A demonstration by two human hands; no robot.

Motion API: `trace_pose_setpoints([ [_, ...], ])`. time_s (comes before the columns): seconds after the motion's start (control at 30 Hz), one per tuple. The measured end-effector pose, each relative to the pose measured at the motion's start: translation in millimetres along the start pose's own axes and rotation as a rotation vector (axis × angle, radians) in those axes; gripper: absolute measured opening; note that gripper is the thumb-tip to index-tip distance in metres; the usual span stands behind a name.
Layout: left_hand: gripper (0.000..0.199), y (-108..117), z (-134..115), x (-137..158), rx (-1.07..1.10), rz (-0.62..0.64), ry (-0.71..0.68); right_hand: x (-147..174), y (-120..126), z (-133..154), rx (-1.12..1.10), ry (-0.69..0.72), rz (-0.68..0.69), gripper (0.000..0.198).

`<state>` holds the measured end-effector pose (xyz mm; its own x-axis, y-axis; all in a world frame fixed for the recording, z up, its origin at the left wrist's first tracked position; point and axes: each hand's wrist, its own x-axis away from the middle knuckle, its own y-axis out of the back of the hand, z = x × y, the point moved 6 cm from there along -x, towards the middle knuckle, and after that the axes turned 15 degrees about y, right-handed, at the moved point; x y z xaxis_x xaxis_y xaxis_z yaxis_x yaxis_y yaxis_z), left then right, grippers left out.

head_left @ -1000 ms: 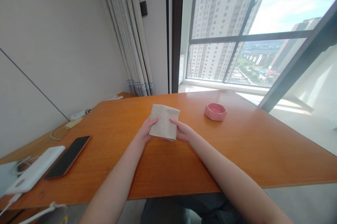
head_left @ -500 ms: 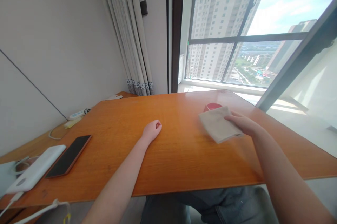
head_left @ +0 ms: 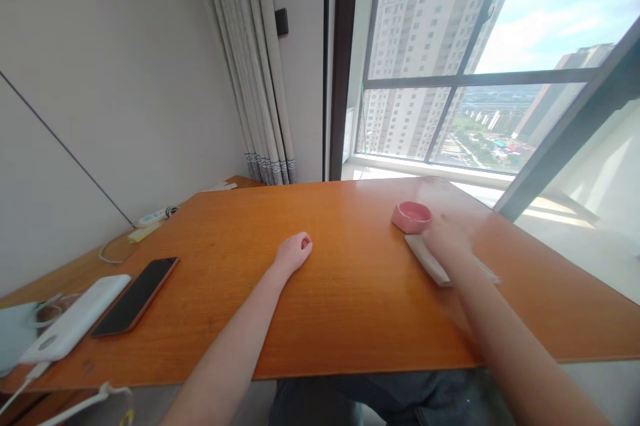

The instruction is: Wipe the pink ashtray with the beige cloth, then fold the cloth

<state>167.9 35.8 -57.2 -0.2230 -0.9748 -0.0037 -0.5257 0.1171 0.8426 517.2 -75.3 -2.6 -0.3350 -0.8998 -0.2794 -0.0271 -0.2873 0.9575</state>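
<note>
My left hand (head_left: 293, 254) rests on the wooden table (head_left: 350, 319), its fingers curled into a loose fist with nothing visible inside. Over on the right, a folded beige cloth (head_left: 425, 261) lies on the tabletop. My right hand (head_left: 447, 238) is above this cloth and hides part of it. Motion blurs the fingers, so their grip cannot be made out. Just beyond the cloth, close to those fingers, stands a small pink bowl (head_left: 413, 218) with a round hollow and angular outer sides.
At the left lie a dark phone (head_left: 136, 296) and a white power bank (head_left: 77, 316) with a cable. A power strip (head_left: 153, 217) sits by the wall. Behind the table are a curtain (head_left: 255, 66) and a large window (head_left: 450, 79).
The cloth has gone from raised in my right hand to lying on the table, uncovering the pink bowl. My right hand has shifted slightly; my left hand keeps its pose.
</note>
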Motion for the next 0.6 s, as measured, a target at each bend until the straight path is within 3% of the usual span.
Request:
trace_pose_setpoints([
  [0.07, 0.012, 0.3, -2.6, 1.5, -0.021, -0.009, -0.025, -0.7, 9.8, 71.3, -0.121, 0.366, -0.065, 0.042],
  [0.13, 0.014, 0.8, -4.9, 2.9, -0.034, -0.015, -0.047, 3.4, 9.9, 137.1, -0.263, 0.598, -0.065, 0.045],
  [0.23, 0.020, 1.1, -7.7, 5.5, -0.002, 0.004, -0.086, 10.9, -9.0, 215.8, -0.358, 0.754, 0.056, 0.048],
  [0.3, 0.026, -1.1, -12.0, 8.6, 0.051, 0.066, -0.159, 17.2, -27.6, 251.7, -0.406, 0.802, 0.150, 0.045],
  [0.4, 0.030, -5.8, -17.7, 12.8, 0.084, 0.145, -0.244, 25.4, -47.7, 278.0, -0.562, 0.855, 0.153, 0.043],
  [0.6, 0.023, -13.5, -18.1, 12.0, -0.025, 0.124, -0.180, 26.5, -64.8, 268.8, -0.832, 0.818, 0.099, 0.040],
])
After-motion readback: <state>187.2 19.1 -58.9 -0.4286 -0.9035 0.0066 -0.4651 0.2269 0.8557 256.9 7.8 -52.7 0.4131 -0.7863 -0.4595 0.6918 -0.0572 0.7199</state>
